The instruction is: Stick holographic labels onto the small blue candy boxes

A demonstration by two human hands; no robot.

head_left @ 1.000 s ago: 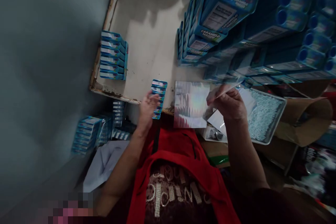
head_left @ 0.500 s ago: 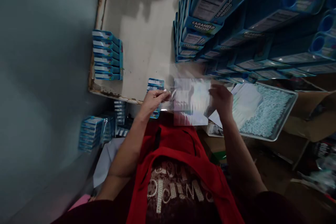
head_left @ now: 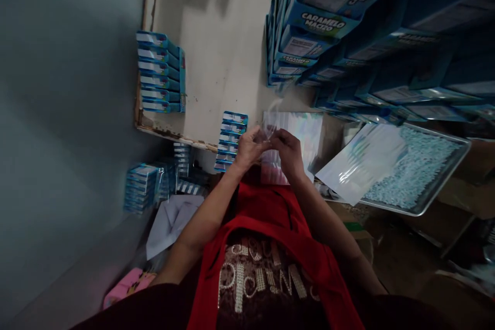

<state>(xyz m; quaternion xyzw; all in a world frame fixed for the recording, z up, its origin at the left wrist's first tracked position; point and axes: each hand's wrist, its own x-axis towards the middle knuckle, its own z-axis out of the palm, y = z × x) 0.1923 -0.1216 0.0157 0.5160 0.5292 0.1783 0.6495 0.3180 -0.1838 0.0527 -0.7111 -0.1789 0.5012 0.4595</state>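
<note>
My left hand (head_left: 250, 148) and my right hand (head_left: 288, 150) meet in front of me, fingers closed on a clear plastic bag (head_left: 270, 121). Thin and see-through, the bag rises a little above my fingertips, and its exact outline is hard to make out. Behind and under the right hand lies a shiny, silvery sheet or pack of sheets (head_left: 311, 131). Close to the left hand, a row of small blue boxes (head_left: 231, 134) lies at the table's front edge.
Tall stacks of blue candy boxes (head_left: 323, 21) fill the right of the table (head_left: 216, 56). Another blue row (head_left: 160, 80) sits at its left edge. A metal tray (head_left: 419, 212) of pale blue pieces, partly covered by white sheets (head_left: 353, 162), stands right. Wrapped boxes (head_left: 139, 188) are lower left.
My hands were apart, with the plastic stretched between them over the shiny sheet. Now the right hand has come left to meet the left hand, and the plastic is bunched.
</note>
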